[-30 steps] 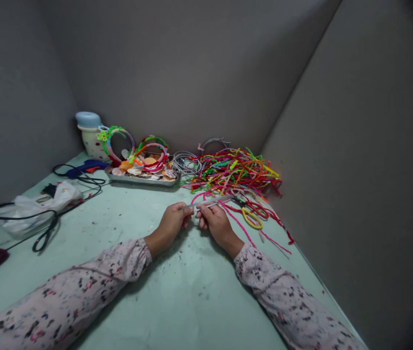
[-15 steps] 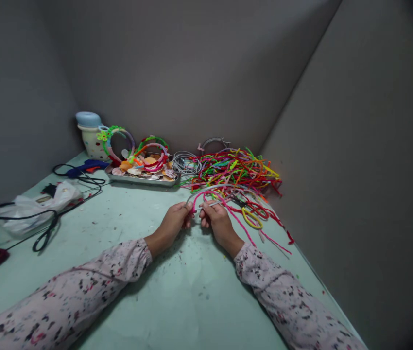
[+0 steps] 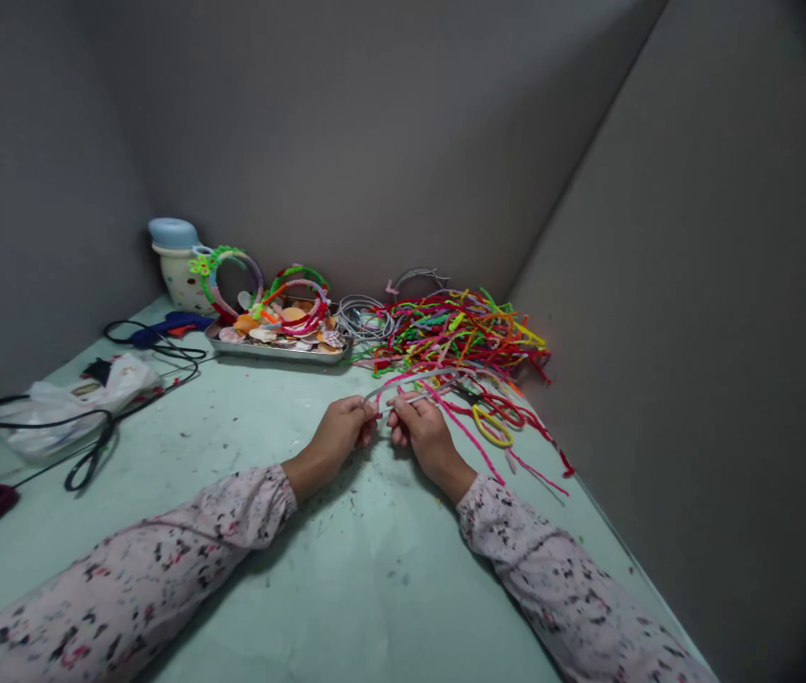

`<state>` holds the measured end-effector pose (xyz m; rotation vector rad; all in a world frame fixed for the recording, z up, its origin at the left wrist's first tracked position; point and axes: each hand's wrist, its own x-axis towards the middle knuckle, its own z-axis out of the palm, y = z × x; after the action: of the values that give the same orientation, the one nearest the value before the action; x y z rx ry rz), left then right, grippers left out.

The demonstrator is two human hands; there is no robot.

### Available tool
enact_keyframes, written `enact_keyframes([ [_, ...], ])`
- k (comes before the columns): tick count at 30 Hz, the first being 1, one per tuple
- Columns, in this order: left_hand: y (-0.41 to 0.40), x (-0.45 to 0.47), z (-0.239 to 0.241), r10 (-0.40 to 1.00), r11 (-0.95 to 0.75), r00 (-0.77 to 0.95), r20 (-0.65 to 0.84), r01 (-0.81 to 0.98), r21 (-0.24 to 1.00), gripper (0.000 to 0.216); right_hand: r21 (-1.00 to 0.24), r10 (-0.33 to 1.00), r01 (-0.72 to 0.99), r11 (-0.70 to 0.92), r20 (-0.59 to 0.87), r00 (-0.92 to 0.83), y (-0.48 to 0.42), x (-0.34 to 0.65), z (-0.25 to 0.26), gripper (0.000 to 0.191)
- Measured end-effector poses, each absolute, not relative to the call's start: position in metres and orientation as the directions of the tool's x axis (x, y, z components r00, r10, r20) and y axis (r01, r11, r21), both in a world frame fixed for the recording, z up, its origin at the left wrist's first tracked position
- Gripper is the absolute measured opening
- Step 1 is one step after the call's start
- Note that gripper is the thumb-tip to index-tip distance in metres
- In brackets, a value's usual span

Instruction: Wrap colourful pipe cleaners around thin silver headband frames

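My left hand is closed in a pinch on one end of a grey wire hoop, where a pink pipe cleaner meets it. Close by on the right, my right hand also pinches, fingertips on a grey stretch of the wire. The fingertips nearly touch, and exactly how the pink strand wraps there is too small to tell. From the hands the hoop arches away to the right, and the pink strand trails past my right wrist to the table.
A tangled heap of coloured pipe cleaners lies at the back right, with yellow-handled scissors before it. Left of the heap are coiled grey wire and a metal tray of shells and wrapped hoops. A plastic bag and black cable lie left.
The pink loop that stood above my fingers has become smaller and flatter. Both hands stay almost in the same place, still pinching.
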<state>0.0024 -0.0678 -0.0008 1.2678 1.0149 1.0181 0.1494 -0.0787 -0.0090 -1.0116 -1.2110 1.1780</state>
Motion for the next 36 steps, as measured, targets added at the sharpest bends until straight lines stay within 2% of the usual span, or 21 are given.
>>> enact_keyframes([
  [7, -0.0678, 0.0042, -0.0016, 0.969, 0.015, 0.248, 0.001, -0.063, 0.998, 0.021, -0.987, 0.996, -0.135, 0.088, 0.086, 0.021, -0.0743, 0.1509, -0.0117, 0.035],
  [10, -0.0660, 0.0046, -0.0047, 0.978, -0.029, 0.205, 0.042, -0.067, 0.997, 0.023, -0.983, 0.993, -0.145, 0.112, 0.108, 0.038, -0.0741, 0.1505, -0.0119, 0.034],
  [16, -0.0670, 0.0043, -0.0048, 0.977, -0.143, 0.170, 0.130, 0.066, 0.988, 0.022, -0.980, 0.995, -0.168, 0.103, 0.099, 0.034, -0.0747, 0.1509, -0.0111, 0.033],
  [20, -0.0693, 0.0038, -0.0010, 0.968, -0.200, 0.176, 0.176, 0.130, 0.971, 0.017, -0.983, 0.994, -0.145, 0.113, 0.111, 0.022, -0.0750, 0.1508, -0.0110, 0.034],
  [29, -0.0714, 0.0017, 0.0029, 0.954, -0.290, 0.131, 0.271, 0.167, 0.942, 0.015, -0.993, 0.993, -0.042, 0.110, 0.109, 0.033, -0.0749, 0.1506, -0.0136, 0.042],
  [36, -0.0702, 0.0014, 0.0006, 0.938, -0.340, 0.140, 0.317, 0.196, 0.920, 0.017, -0.990, 0.989, -0.016, 0.139, 0.138, 0.050, -0.0773, 0.1501, -0.0099, 0.041],
])
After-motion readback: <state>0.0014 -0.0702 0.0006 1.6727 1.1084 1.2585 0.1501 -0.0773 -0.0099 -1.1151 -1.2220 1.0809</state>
